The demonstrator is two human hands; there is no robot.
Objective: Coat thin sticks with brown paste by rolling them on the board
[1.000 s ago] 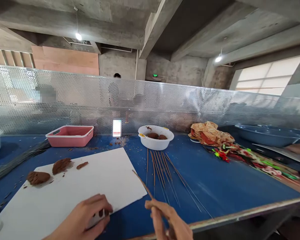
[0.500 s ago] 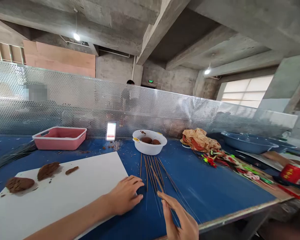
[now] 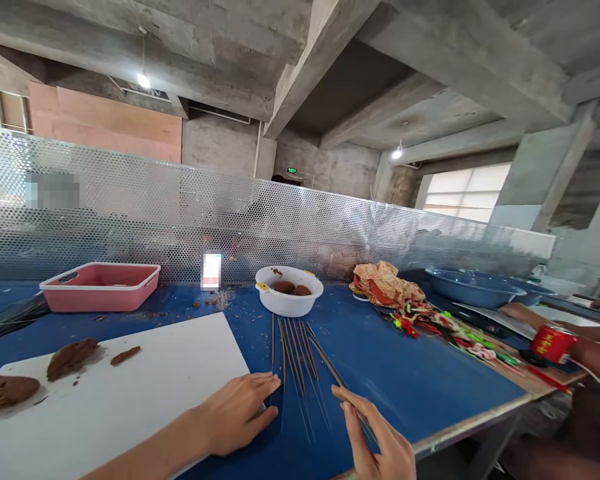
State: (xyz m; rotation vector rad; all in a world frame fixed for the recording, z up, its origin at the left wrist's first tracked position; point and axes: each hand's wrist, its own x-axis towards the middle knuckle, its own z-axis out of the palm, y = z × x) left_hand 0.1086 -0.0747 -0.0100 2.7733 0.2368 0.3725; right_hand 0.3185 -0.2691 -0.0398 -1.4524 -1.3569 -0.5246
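Observation:
My left hand [image 3: 240, 412] lies flat and open on the near right corner of a white board [image 3: 170, 373], fingertips on the blue table [image 3: 410, 373]. Just right of it a row of several thin brown sticks [image 3: 293, 347] lies side by side on the table. My right hand [image 3: 380, 440] is at the near end of the row, fingers stretched out straight over the end of the rightmost stick. Two brown clay lumps [image 3: 70, 357] sit on the board's left part.
A white bowl [image 3: 289, 303] with brown lumps stands behind the sticks, a pink tray [image 3: 100, 287] to the left. Crumpled paper [image 3: 385, 283], colourful pieces [image 3: 440, 323] and a blue basin [image 3: 473, 287] are on the right. A co-worker's hand holds a red can [image 3: 553, 343]. A perforated screen [image 3: 130, 213] closes the back.
My left hand moved from the board's front edge to its right corner and flattened. My right hand brought its stick down to the row. The view turned right, showing the co-worker's red can.

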